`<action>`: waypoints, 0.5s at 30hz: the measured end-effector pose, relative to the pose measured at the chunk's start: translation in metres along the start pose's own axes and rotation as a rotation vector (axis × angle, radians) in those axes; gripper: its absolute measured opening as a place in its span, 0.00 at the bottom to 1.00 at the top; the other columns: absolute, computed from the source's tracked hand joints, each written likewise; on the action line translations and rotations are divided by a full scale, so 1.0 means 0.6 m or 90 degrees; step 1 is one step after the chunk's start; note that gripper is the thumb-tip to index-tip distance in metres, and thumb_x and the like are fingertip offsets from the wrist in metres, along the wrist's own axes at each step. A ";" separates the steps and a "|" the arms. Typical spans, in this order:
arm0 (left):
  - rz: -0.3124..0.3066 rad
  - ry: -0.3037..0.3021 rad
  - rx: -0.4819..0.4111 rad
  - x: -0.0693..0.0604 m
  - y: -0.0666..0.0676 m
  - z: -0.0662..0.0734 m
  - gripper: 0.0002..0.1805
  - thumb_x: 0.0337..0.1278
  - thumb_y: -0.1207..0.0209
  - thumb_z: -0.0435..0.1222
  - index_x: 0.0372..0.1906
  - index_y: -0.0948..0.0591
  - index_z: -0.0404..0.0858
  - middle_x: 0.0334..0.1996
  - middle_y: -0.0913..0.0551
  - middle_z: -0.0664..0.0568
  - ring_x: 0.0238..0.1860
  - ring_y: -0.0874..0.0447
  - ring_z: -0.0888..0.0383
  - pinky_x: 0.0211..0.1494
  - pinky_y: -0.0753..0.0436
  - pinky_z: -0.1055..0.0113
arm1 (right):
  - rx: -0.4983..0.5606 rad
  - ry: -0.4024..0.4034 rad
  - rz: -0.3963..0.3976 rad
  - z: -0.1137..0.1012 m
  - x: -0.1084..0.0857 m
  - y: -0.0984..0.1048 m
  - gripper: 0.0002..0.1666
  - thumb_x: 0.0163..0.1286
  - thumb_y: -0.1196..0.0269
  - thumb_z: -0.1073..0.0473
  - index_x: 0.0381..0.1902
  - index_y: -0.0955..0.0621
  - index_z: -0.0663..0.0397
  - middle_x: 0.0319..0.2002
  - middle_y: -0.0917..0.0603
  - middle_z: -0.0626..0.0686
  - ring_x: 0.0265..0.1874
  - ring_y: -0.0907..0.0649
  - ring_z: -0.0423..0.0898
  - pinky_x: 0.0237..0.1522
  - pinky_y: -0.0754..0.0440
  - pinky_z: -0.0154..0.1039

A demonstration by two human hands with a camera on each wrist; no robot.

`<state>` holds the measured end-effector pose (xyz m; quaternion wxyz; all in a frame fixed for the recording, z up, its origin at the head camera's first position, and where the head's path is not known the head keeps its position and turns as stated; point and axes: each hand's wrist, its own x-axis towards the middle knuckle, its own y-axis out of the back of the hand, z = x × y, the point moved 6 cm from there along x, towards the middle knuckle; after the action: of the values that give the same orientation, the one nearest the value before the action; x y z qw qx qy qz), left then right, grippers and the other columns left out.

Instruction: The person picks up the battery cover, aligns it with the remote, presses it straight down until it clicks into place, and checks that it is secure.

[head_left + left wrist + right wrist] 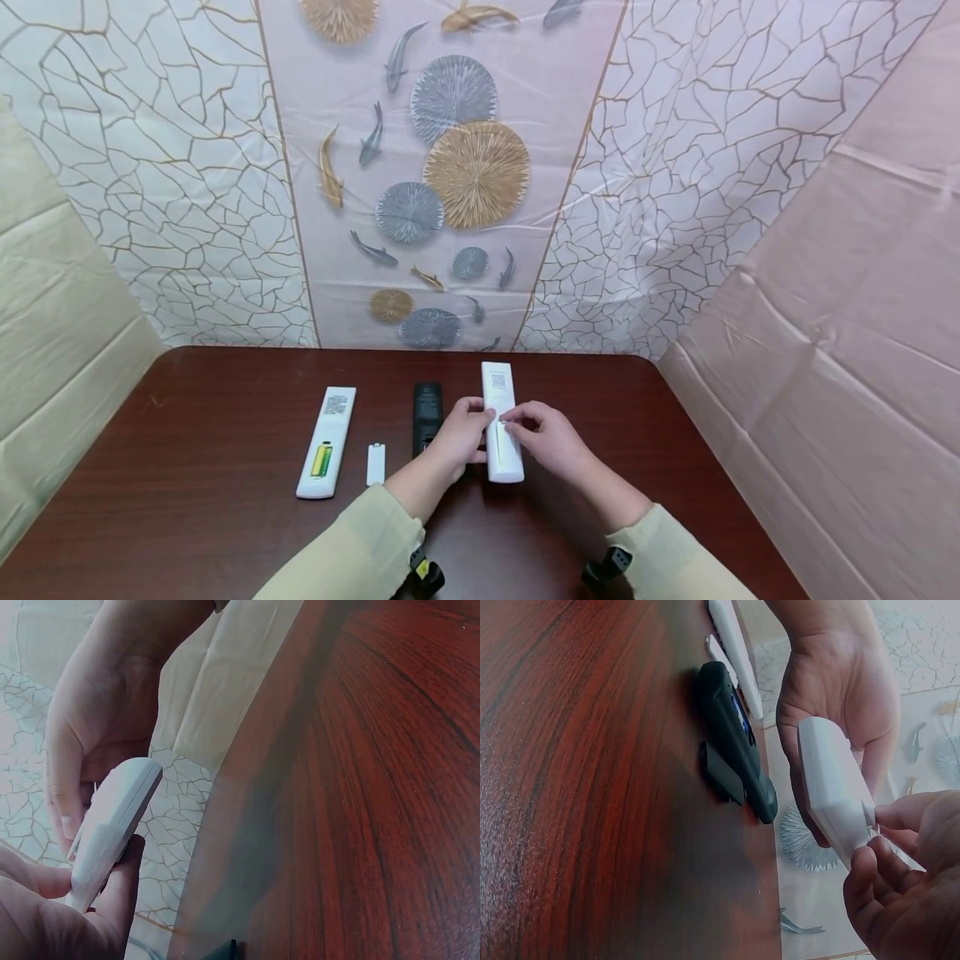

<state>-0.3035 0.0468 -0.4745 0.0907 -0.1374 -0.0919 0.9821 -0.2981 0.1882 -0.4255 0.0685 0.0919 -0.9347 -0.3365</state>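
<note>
My left hand (456, 440) grips a white remote control (498, 385) by its side, back face up, above the table. With thumb and fingertips, my right hand (553, 442) pinches the upper end of its battery cover (503, 450). A thin edge of that cover stands slightly away from the body in the left wrist view; what lies beneath is hidden. Just left of my left hand lies a black remote control (427, 408), partly covered by the hand. In the right wrist view its back is uncovered, with a black battery cover (721, 774) beside it.
A second white remote control (337, 417) lies at the left with green-and-yellow batteries (322, 459) showing in its back. Between it and the black remote is a loose white battery cover (376, 463). The dark wooden table (202, 442) ends at patterned cloth walls (645, 208).
</note>
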 end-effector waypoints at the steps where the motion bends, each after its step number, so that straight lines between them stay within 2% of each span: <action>1: 0.000 0.001 0.000 0.000 0.000 0.000 0.25 0.76 0.50 0.42 0.68 0.38 0.36 0.59 0.25 0.39 0.47 0.16 0.49 0.41 0.14 0.53 | 0.000 0.002 0.001 0.000 0.000 0.000 0.07 0.68 0.34 0.64 0.41 0.13 0.49 0.38 0.19 0.50 0.26 0.24 0.45 0.25 0.21 0.39; 9: 0.004 0.008 -0.001 -0.002 -0.002 0.000 0.25 0.76 0.50 0.42 0.69 0.38 0.37 0.60 0.25 0.40 0.47 0.16 0.49 0.41 0.14 0.54 | -0.003 0.013 0.017 0.000 0.003 0.002 0.06 0.65 0.32 0.65 0.39 0.14 0.48 0.33 0.23 0.48 0.30 0.25 0.45 0.26 0.23 0.35; 15: 0.007 0.007 -0.005 -0.002 -0.001 0.000 0.25 0.76 0.50 0.43 0.69 0.39 0.37 0.60 0.26 0.40 0.47 0.16 0.49 0.41 0.14 0.54 | -0.013 0.029 0.042 0.000 0.006 0.002 0.15 0.64 0.31 0.66 0.48 0.18 0.55 0.36 0.25 0.52 0.33 0.25 0.46 0.31 0.25 0.35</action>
<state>-0.3022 0.0471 -0.4743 0.0849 -0.1439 -0.0948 0.9814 -0.3015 0.1885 -0.4242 0.1014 0.0679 -0.9319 -0.3415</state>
